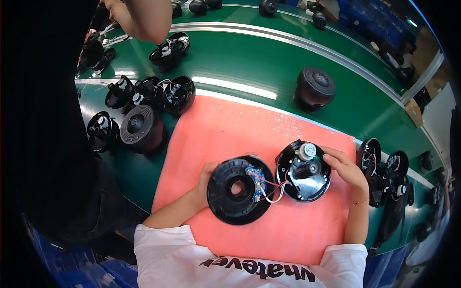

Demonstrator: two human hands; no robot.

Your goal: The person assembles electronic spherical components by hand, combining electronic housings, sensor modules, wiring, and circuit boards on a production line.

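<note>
My left hand (205, 178) grips the left edge of a round black plastic base (224, 206), its fingers mostly hidden behind it. The base has a hole in the middle and a blue circuit board (260, 181) on its right side. Red and white wires (275, 197) run from the board to a rounded black housing (303, 186) beside it. That housing lies open side up, showing a silver motor (307, 151) and a shiny inner surface. With its fingers at the upper right rim, my right hand (346, 169) holds the housing.
A pink foam mat (230, 125) covers the bench under my hands, with small shiny dots at its far edge. Opened black units stand left (102, 132) and right (382, 173). A closed unit (314, 89) sits on the green conveyor (240, 72). Another person's arm (146, 19) reaches in at upper left.
</note>
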